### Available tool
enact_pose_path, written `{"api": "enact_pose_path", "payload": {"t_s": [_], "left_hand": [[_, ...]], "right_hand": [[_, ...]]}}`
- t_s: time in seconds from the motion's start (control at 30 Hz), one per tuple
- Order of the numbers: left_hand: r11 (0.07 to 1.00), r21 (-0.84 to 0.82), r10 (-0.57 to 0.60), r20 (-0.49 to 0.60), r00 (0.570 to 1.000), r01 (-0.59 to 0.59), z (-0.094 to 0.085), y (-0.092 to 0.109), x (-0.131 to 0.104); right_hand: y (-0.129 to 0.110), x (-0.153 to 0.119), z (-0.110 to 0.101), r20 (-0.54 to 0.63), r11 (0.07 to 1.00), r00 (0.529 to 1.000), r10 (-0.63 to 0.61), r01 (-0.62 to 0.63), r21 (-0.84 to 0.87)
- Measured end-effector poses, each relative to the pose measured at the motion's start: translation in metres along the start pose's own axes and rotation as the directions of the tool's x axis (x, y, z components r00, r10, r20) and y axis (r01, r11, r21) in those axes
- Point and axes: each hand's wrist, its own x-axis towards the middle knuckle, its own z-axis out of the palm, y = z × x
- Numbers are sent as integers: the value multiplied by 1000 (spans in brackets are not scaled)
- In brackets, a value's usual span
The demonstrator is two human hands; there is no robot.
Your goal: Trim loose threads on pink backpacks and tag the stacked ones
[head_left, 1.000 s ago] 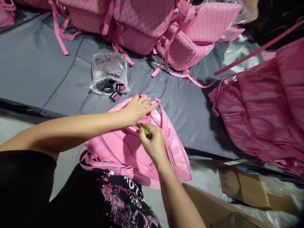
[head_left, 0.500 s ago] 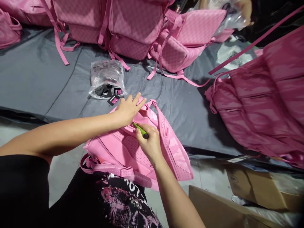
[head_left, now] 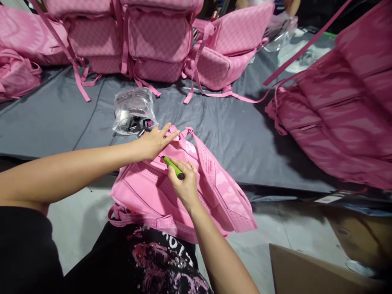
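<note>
Pink backpack [head_left: 159, 192], back panel and straps facing up, slanted from table edge down over black clothes [head_left: 101, 261] with white letters and pink print. Green pen [head_left: 173, 167] over upper part of backpack, tilted, dark tip toward backpack's top left; too small to tell if touching. Right hand [head_left: 185, 183] above middle of backpack, thumb and fingers clamped on green pen. Left hand [head_left: 153, 143] palm down on backpack's top edge, just beyond pen tip, fingers spread apart. Just beyond backpack's top left: clear plastic bag [head_left: 134, 102], mouth toward backpack, with black tags [head_left: 134, 124] at the opening, near left hand. Under backpack's upper part: table [head_left: 229, 143] with grey cover. Well beyond backpack, along table: checked pink backpacks [head_left: 161, 38], straps trailing on cover. Right of backpack, well apart: darker pink camouflage backpack [head_left: 333, 118]. Below right of backpack: cardboard box [head_left: 315, 271], pale floor [head_left: 294, 230].
</note>
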Motion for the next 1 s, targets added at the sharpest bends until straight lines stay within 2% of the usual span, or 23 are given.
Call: {"api": "enact_pose_path", "payload": {"t_s": [0.1, 0.2, 0.3, 0.4, 0.47, 0.63, 0.77, 0.9, 1.0], "left_hand": [[999, -19, 33, -1, 999, -33, 0, -8, -4], [988, -99, -121, 19, 993, 122, -3, -8, -11], [944, -147, -272, 162, 949, 296, -11, -4, -15], [945, -133, -249, 291, 924, 297, -22, -3, -12], [952, -129, -224, 329, 917, 279, -26, -4, -9], [958, -156, -186, 299, 936, 240, -23, -7, -6], [958, -166, -180, 289, 940, 234, -18, -9, -5], [955, -188, -176, 259, 950, 228, -14, -11, -2], [958, -191, -171, 227, 959, 216, -8, -14, -1]], "right_hand": [[-2, 2, -8, 56, 1000, 998, 13, -13, -4], [-5, 4, -16, 115, 998, 993, 16, -10, -58], [-7, 6, -18, 131, 992, 991, 13, 4, -129], [-7, 10, -13, 113, 993, 994, 10, 4, -122], [-7, 14, -5, 110, 997, 994, 7, 2, -81], [-14, 24, 11, 177, 1000, 984, 3, -7, 23], [-18, 23, 13, 110, 994, 994, 3, 9, -113], [-18, 22, 12, 152, 992, 988, -1, 20, -121], [-18, 23, 14, 124, 982, 992, 3, 21, -187]]}}
